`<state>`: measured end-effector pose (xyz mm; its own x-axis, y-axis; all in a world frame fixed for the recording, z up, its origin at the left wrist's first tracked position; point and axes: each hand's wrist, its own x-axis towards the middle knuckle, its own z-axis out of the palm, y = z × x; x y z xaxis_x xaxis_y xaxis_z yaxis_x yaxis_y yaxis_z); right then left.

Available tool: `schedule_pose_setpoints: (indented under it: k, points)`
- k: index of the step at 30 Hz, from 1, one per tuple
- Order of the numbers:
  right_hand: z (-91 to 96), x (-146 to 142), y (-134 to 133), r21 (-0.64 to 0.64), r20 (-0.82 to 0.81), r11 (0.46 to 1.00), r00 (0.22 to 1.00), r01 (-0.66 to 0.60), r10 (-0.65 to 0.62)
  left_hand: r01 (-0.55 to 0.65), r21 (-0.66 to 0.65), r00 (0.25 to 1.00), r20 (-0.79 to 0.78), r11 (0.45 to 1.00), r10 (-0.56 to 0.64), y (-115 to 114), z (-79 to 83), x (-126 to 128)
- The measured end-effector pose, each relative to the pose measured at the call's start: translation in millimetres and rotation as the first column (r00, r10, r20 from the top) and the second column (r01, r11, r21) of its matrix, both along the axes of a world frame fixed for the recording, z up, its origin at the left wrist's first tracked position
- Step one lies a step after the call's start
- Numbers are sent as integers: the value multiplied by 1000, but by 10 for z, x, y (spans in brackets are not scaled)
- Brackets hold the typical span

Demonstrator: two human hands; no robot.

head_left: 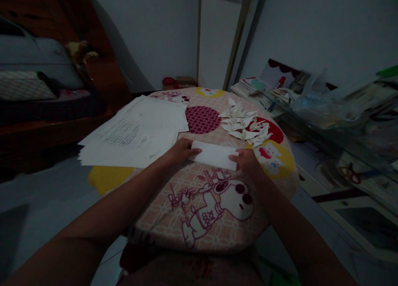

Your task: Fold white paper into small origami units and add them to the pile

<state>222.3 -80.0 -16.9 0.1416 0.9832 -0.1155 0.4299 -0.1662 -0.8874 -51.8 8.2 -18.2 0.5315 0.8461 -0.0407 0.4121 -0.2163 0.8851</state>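
Observation:
A folded strip of white paper (214,155) is stretched sideways between my two hands, just above the patterned tablecloth (161,194). My left hand (183,150) pinches its left end, thumb on top. At the other end, my right hand (245,159) grips the paper the same way. Beyond my right hand lies a cluster of folded white paper cranes (245,122). Large sheets of white paper (137,128), some with printed text, are stacked loosely to the left, close to my left hand and forearm.
On the right stands a glass-topped cabinet (311,128) with plastic bags (323,103), papers and red-handled scissors (350,174) on its shelves. To the left is a wooden bench (102,78) holding bags. A tall white appliance (219,41) stands behind the round table.

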Motion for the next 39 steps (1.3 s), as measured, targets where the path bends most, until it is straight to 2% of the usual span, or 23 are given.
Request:
schedule_pose_setpoints:
  k: [3, 6, 9, 13, 19, 25, 33, 39]
  points:
    - [15, -49, 83, -80, 99, 992, 991, 95, -87, -125, 154, 976, -156, 980, 149, 32, 8, 72]
    - [26, -54, 150, -2, 273, 992, 955, 125, -119, -145, 262, 938, -270, 954, 217, 35, 78, 127]
    - [15, -43, 202, 110, 455, 988, 879, 106, -145, -133, 304, 911, -337, 943, 237, 45, 111, 171]
    - [25, -64, 225, 56, 589, 993, 800, 100, -113, -140, 327, 875, -402, 934, 272, 64, 94, 197]
    - [70, -119, 223, 20, 662, 992, 742, 123, -105, -137, 337, 866, -415, 932, 277, 95, 76, 167]
    - [69, -102, 216, 19, 695, 995, 714, 100, -85, -145, 349, 907, -328, 926, 265, 191, -9, 113]
    - [105, -106, 242, -35, 686, 988, 723, 147, -83, -146, 300, 881, -394, 943, 262, 251, 3, 101]
    - [58, -26, 295, -60, 655, 988, 753, 139, -66, -165, 275, 900, -350, 947, 259, 282, -25, 90]
